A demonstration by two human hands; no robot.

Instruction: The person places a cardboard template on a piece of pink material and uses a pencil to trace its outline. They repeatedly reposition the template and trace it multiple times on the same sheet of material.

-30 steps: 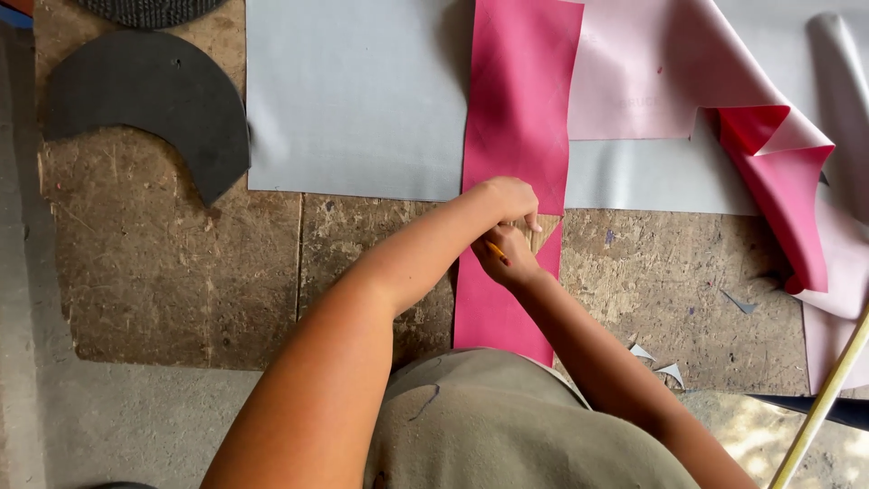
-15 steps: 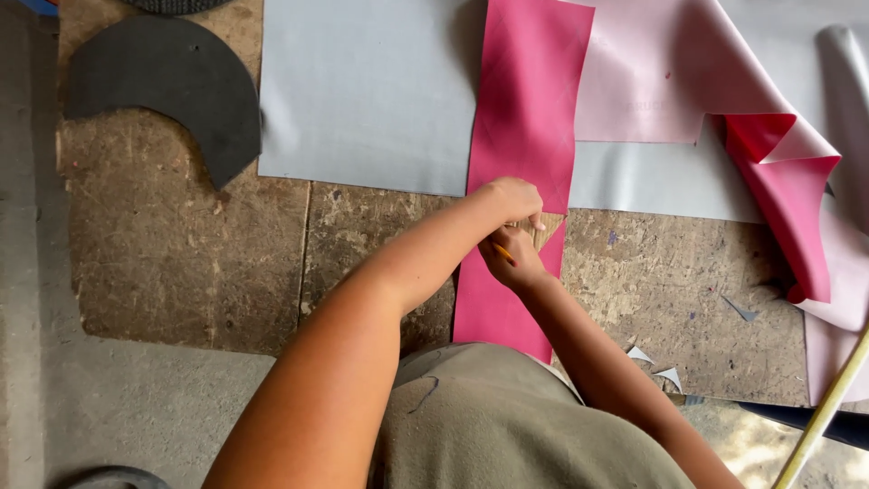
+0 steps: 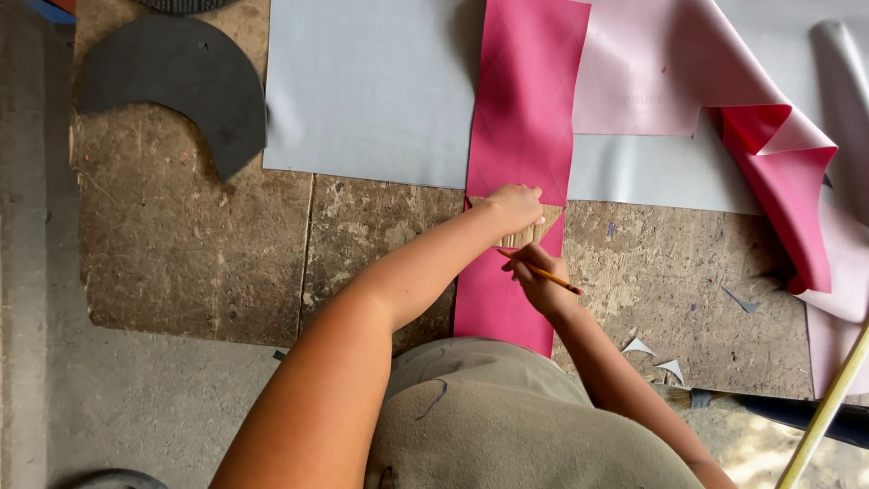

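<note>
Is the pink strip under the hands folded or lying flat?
Flat. The pink strip lies spread along the board, with straight edges and no crease, while the left hand presses a template on it.

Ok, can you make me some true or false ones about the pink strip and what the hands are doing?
1. The right hand holds a pencil. True.
2. The left hand presses on a brown triangular template lying on the pink strip. True.
3. The pink strip lies on green grass. False: it lies across a pale grey sheet and a worn wooden board.
4. The dark curved piece sits on top of the pink strip. False: it lies apart, far to the left on the board.
5. Small pale offcuts lie on the board to the right of the strip. True.
</note>
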